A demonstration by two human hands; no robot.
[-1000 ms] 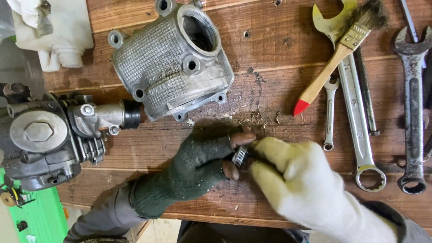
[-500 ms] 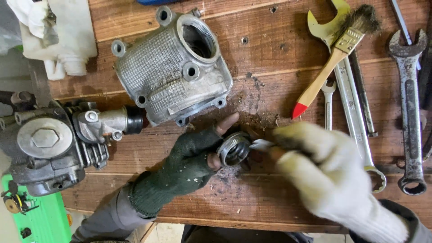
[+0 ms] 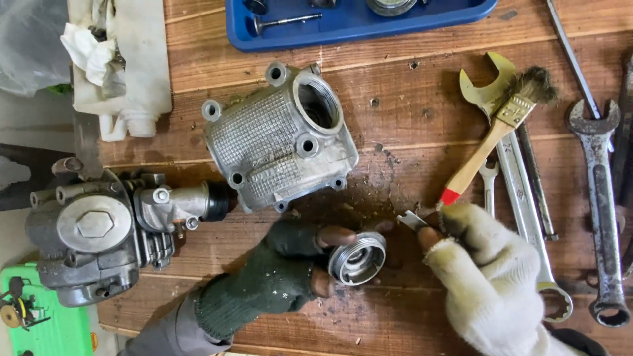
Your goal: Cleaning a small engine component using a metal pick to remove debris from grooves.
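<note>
Containers first: there's a white plastic jug [image 3: 135, 72] lying at the top left of the wooden bench [image 3: 409, 112] with a white rag [image 3: 89, 49] stuffed beside it, a blue plastic tray [image 3: 356, 23] at the top edge with a valve and a few round parts in it, and a bright green box [image 3: 46, 323] poking in at the bottom left corner. Any labels on them are too small for me to make out.

My left hand [image 3: 280, 273], in the dark green fingerless glove, comes in from the bottom with the palm turned toward the middle, thumb and fingertips pinching a round threaded metal cap [image 3: 357, 258] just above the bench, open side facing up. My right hand [image 3: 491, 283], in the dirty white glove, reaches in from the lower right and has a small flat metal piece [image 3: 412, 219] clamped between its fingertips, just beside the cap but not touching it.

Right above the cap sits the ribbed aluminium cover [image 3: 280, 142], and the carburettor [image 3: 109, 231] is off to the left. A red-tipped brush [image 3: 498, 128] and several spanners [image 3: 527, 198] lie to the right.
</note>
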